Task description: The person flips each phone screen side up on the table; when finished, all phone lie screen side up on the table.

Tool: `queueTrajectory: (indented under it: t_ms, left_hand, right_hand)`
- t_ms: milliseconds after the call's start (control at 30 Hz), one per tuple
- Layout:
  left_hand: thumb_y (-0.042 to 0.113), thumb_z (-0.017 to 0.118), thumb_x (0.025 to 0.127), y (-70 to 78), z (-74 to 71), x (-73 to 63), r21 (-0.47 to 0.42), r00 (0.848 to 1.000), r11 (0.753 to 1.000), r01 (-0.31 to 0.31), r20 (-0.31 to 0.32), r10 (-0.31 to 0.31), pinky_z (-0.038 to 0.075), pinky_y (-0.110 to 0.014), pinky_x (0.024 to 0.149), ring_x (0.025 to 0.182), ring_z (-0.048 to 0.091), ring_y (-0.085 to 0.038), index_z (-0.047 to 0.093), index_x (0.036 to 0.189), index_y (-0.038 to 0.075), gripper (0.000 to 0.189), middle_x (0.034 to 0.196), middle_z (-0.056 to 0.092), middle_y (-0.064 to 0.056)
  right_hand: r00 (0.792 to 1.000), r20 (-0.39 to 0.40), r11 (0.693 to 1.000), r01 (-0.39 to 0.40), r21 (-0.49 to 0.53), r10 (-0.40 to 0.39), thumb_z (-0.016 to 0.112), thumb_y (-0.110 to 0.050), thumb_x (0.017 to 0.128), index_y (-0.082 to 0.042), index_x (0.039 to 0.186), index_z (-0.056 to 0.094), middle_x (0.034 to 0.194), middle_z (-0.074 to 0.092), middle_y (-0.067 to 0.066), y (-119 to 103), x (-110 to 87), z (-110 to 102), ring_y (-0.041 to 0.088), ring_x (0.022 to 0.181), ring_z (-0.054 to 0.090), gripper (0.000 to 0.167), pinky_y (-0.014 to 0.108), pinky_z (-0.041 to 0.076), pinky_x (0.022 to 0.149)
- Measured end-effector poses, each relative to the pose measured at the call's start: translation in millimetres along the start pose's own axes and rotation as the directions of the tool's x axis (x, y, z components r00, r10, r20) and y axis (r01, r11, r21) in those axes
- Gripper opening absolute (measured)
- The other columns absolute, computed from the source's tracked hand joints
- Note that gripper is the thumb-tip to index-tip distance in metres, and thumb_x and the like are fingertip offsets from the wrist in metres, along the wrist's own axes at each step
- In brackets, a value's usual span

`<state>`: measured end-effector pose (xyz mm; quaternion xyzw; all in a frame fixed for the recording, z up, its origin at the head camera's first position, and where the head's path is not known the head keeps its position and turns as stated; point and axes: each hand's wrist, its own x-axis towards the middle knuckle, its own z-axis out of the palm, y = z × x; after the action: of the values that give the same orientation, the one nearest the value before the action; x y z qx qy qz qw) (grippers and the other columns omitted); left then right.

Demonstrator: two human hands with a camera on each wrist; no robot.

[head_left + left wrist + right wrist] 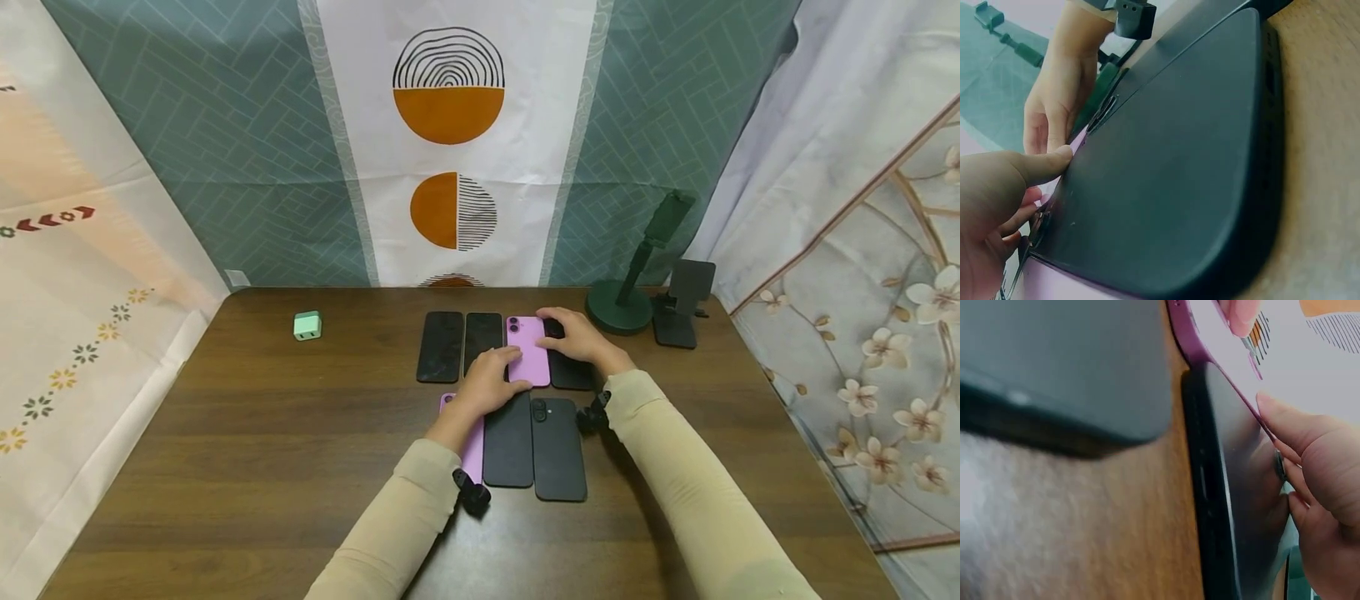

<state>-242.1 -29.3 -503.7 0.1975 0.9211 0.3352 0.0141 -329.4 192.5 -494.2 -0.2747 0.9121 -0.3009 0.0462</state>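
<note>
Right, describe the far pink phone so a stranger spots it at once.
On the table, find the far row of phones. The pink phone sits third from left, between the left hand and right hand; the row's others are dark.

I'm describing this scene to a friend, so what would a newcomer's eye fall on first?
Probably the bright pink phone in the back row on the wooden table, with the left hand at its left edge and the right hand at its right. Next might come the orange half-circles on the white panel behind the table, then the dark green stand toward the back right.
</note>
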Motion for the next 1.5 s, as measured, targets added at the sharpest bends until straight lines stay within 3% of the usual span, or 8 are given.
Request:
queueTrajectory:
  t_ms: [400,567,800,1067,1233,1500]
  left_hand:
    - [0.022,0.077,0.092,6.1,-0.4,3.6,0.02,0.999,0.999,-0.033,0.007,0.033,0.032,-0.046,0.118,0.136,0.05,-0.035,0.063,0.135,-0.001,0.051,0.145,0.056,-0.015]
    - [0.028,0.079,0.09,5.4,3.4,3.9,0.02,1.0,0.999,-0.026,0.004,0.026,0.032,-0.046,0.118,0.138,0.047,-0.035,0.061,0.136,-0.002,0.057,0.147,0.053,-0.015]
    - [0.036,0.08,0.088,6.8,12.1,4.8,0.057,1.0,0.998,-0.02,-0.011,0.021,0.02,-0.044,0.123,0.146,0.038,-0.032,0.059,0.138,-0.002,0.067,0.153,0.046,-0.017]
    - [0.042,0.084,0.083,9.1,14.4,6.8,0.058,0.999,0.998,0.02,-0.044,-0.018,0.021,-0.043,0.123,0.147,0.036,-0.029,0.058,0.14,-0.002,0.077,0.154,0.046,-0.014]
    - [0.042,0.087,0.08,9.9,16.8,9.1,0.055,0.998,0.998,0.009,-0.059,-0.006,0.021,-0.042,0.123,0.145,0.039,-0.029,0.059,0.138,-0.004,0.079,0.153,0.048,-0.015]
    - [0.038,0.087,0.08,8.1,15.7,9.6,0.024,0.997,1.0,0.007,-0.073,-0.005,0.021,-0.044,0.123,0.143,0.043,-0.029,0.059,0.138,-0.003,0.076,0.15,0.05,-0.016]
  right_hand:
    - [1.0,0.022,1.0,-0.017,0.01,0.017,0.074,-0.025,0.094,0.004,0.148,0.045,0.149,0.047,0.024,7.0,-5.0,-1.5,0.04,0.141,0.041,0.068,0.055,0.031,0.116]
    - [0.998,0.047,0.999,-0.033,0.003,0.033,0.074,-0.026,0.094,0.004,0.15,0.043,0.151,0.045,0.025,5.5,-5.3,-2.7,0.042,0.141,0.04,0.071,0.057,0.03,0.116]
    - [0.997,0.06,0.998,-0.055,0.008,0.054,0.072,-0.025,0.096,0.002,0.152,0.041,0.153,0.044,0.025,4.9,-5.0,-0.5,0.042,0.143,0.038,0.07,0.057,0.03,0.117]
    - [0.997,0.038,0.997,-0.07,0.037,0.068,0.072,-0.025,0.096,0.002,0.151,0.044,0.151,0.047,0.025,3.0,-3.8,-0.7,0.042,0.141,0.04,0.068,0.057,0.031,0.116]
    - [0.996,0.03,0.991,-0.086,0.102,0.083,0.07,-0.017,0.097,0.003,0.148,0.047,0.148,0.049,0.025,3.9,-2.6,-4.7,0.042,0.14,0.041,0.06,0.058,0.032,0.115]
    - [0.996,-0.017,0.979,-0.088,0.182,0.092,0.055,0.004,0.098,0.007,0.143,0.051,0.143,0.054,0.026,1.9,0.1,-2.6,0.041,0.138,0.044,0.045,0.057,0.032,0.115]
